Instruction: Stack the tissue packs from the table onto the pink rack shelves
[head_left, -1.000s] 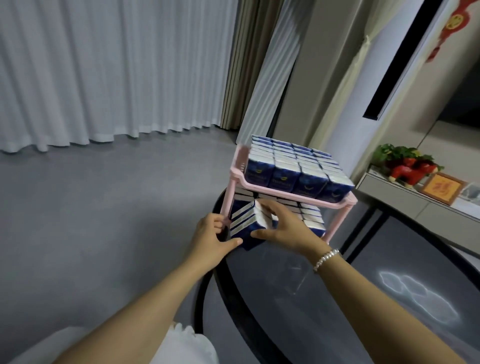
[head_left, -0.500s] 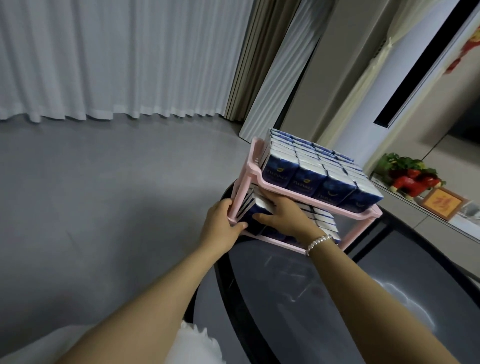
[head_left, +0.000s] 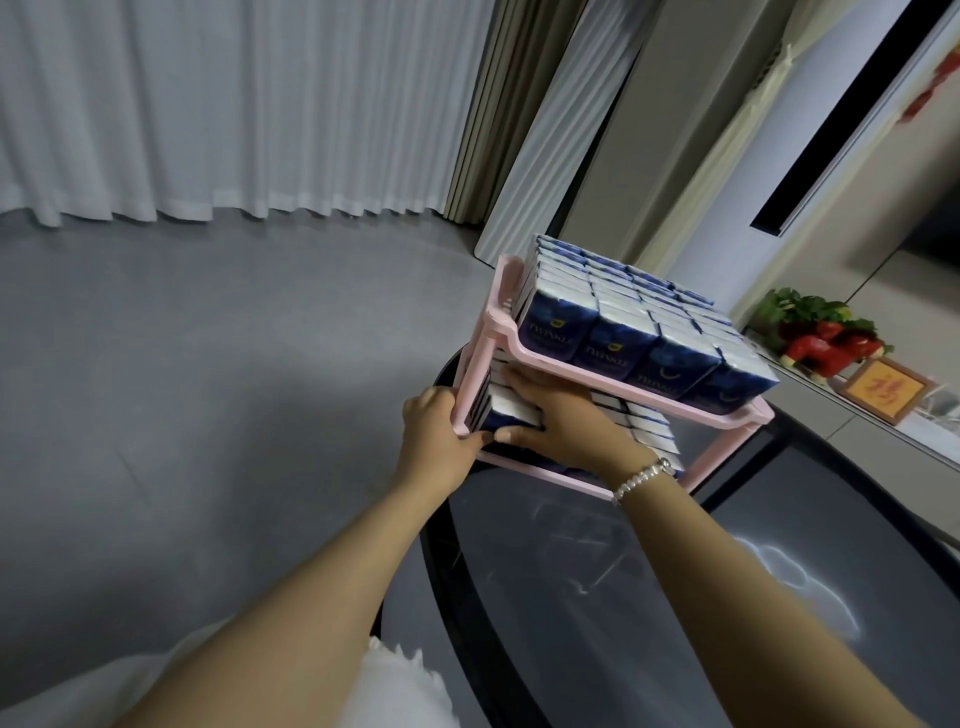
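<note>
A pink two-tier rack (head_left: 540, 358) stands at the far end of a dark glass table (head_left: 649, 597). Its top shelf is packed with several blue-and-white tissue packs (head_left: 644, 332). More packs (head_left: 647, 423) fill the lower shelf. My right hand (head_left: 561, 421) reaches into the lower shelf and lies flat on a bundle of tissue packs (head_left: 511, 413) at its left front corner, fingers around the bundle's front edge. My left hand (head_left: 434, 428) is wrapped around the rack's left front leg, thumb touching the bundle.
The table's rounded black edge (head_left: 447, 561) drops to grey floor on the left. White curtains hang behind. A low cabinet at the right carries a red ornament (head_left: 826, 348) and a framed picture (head_left: 883, 389). A pearl bracelet (head_left: 641, 475) is on my right wrist.
The bundle went from in front of the rack into the lower shelf's left corner. My right hand followed it in, my left hand closed on the leg. The view swung left.
</note>
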